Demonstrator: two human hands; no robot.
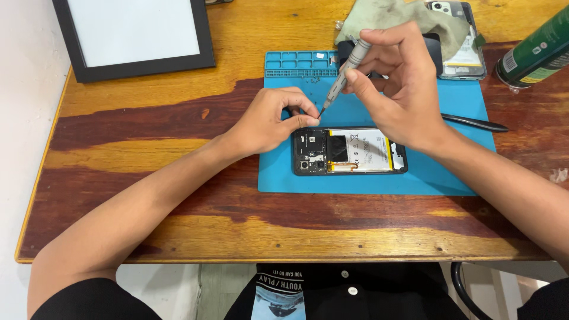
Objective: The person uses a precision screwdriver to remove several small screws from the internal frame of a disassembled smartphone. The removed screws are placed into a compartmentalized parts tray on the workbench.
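Note:
An opened phone (349, 152) lies back-side up on a blue work mat (367, 178), its battery and circuit board exposed. My right hand (397, 83) holds a slim grey screwdriver (347, 71), tilted with the tip pointing down at the phone's upper left corner. My left hand (272, 118) rests beside that corner, thumb and forefinger pinched close to the screwdriver's tip; whether they pinch a screw is too small to tell.
A black-framed white board (136, 35) stands at the back left of the wooden table (148, 178). A cloth (391, 18), a second opened phone (465, 41), a green can (536, 47) and a black pry tool (474, 122) lie at the back right.

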